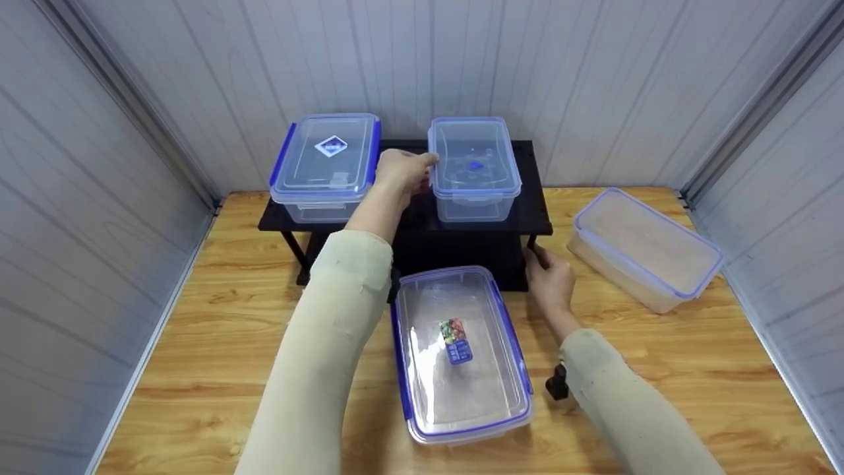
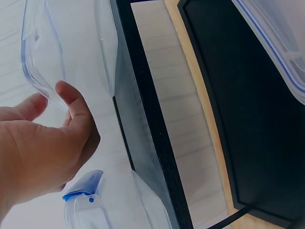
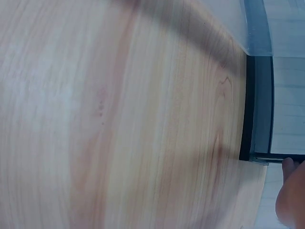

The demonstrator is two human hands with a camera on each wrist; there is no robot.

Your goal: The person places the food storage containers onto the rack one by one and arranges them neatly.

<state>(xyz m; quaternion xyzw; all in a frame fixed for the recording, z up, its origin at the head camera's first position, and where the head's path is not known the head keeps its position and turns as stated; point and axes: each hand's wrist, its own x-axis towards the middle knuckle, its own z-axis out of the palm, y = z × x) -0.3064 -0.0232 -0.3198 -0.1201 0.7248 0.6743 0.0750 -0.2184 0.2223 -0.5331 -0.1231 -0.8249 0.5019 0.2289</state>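
Two lidded clear containers stand on a black two-level shelf (image 1: 534, 208). My left hand (image 1: 400, 173) is between them, its fingertips at the left edge of the right-hand container (image 1: 478, 148). In the left wrist view, the thumb and curled fingers of that hand (image 2: 52, 143) pinch the lower corner of this container (image 2: 81, 52). Down at the shelf's front right leg, my right hand (image 1: 552, 284) has its thumb and fingers round the post. The right wrist view shows only part of the hand (image 3: 291, 195), touching the black post (image 3: 276, 156).
The left container (image 1: 326, 165) has blue side clips. A large flat container (image 1: 461, 382) with a fruit label lies on the wooden table (image 1: 264, 369) before the shelf, overlapping its front. Another clear container (image 1: 649, 244) sits at the right, near the side wall.
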